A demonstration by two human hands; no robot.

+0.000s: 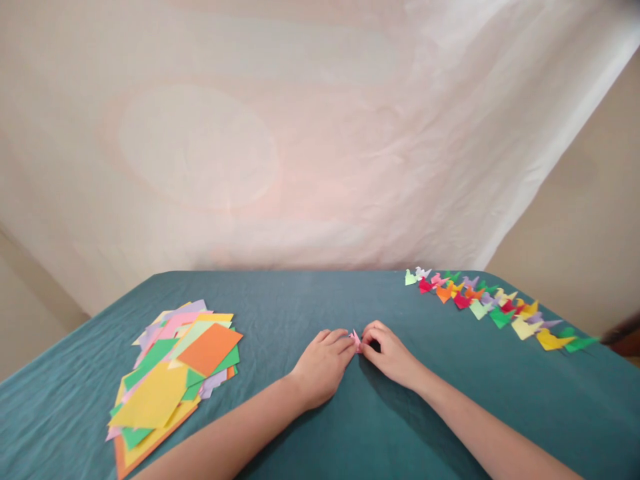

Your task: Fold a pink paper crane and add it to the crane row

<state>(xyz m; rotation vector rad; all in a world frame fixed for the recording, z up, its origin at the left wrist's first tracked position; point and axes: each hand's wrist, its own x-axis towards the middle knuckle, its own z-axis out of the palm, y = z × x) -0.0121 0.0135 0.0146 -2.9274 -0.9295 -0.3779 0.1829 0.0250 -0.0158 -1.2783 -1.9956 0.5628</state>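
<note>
A small pink folded paper (356,339) is between my two hands near the middle of the table, with a pointed tip standing up. My left hand (324,365) lies palm down, its fingers closed together over the paper's left side. On the other side, my right hand (388,352) pinches the paper's right edge between thumb and forefinger. Fingers hide much of the paper, so its full shape cannot be made out.
A loose pile of coloured paper sheets (155,397) spreads over the left of the green-covered table (280,300). Several folded paper birds (525,328) stand in slanting rows at the right edge. A pale cloth (320,147) hangs behind the table.
</note>
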